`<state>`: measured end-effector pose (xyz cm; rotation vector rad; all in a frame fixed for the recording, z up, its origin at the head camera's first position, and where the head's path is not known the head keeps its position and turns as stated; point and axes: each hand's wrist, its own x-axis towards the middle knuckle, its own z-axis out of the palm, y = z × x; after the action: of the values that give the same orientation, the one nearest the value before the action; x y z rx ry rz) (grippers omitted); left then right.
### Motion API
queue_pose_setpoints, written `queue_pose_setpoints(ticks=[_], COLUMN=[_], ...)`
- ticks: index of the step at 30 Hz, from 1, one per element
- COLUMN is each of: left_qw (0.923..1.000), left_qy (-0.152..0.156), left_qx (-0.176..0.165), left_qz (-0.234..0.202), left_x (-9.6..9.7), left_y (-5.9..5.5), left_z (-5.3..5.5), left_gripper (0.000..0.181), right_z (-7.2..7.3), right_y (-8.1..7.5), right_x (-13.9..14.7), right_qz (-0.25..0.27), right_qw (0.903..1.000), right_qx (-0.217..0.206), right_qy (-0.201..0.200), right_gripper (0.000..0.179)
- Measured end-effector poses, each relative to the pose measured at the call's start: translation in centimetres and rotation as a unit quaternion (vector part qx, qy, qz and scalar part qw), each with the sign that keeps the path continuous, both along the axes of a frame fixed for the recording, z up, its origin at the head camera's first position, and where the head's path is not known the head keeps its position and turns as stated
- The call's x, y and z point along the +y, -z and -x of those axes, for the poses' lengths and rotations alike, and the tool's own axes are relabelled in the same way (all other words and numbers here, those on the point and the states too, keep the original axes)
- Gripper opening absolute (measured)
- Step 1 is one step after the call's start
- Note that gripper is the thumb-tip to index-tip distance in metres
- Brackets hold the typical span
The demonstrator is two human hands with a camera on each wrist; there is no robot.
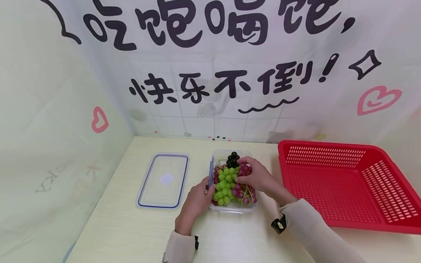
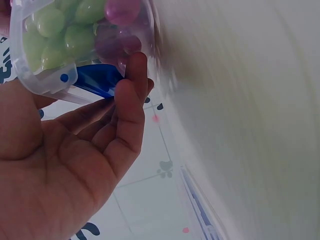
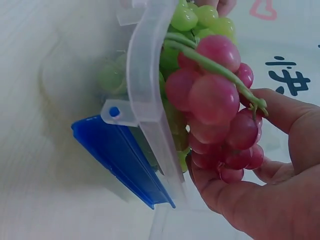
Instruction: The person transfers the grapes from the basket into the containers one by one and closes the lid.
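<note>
Fingers (image 3: 220, 192) around red grapes (image 3: 212, 100)

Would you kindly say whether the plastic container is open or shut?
Open: the plastic container has its blue-lined lid lying beside it on the table.

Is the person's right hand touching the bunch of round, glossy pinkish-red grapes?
Touching. The right wrist view shows it: the bare right hand cups the bunch of round pinkish-red grapes, its lowest grapes resting against a finger.
</note>
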<state>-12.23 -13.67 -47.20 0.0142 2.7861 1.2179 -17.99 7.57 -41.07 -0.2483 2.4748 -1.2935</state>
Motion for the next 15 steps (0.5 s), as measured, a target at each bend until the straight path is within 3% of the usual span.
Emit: queue_pose_setpoints(ticks=[8,15], left_qw=[1.0,1.0], left_qy=[0.003,0.001], left_qx=[-0.001,-0.004], left_qz=[-0.001,0.003], left_x=[-0.02,-0.05], left_y=[-0.01,0.03], left_z=[0.0,0.04], left_gripper=[0.054,0.054], right_z=[-0.39,-0.48], right_y=[0.59,0.99], right_x=[-0.4,-0.72], right_qz=[-0.023,-0.01], right_qw=[0.9994,0.9988], right_qx=[0.024,0.045], right_qy=[0.009,0.016], right_gripper=[0.059,0.057])
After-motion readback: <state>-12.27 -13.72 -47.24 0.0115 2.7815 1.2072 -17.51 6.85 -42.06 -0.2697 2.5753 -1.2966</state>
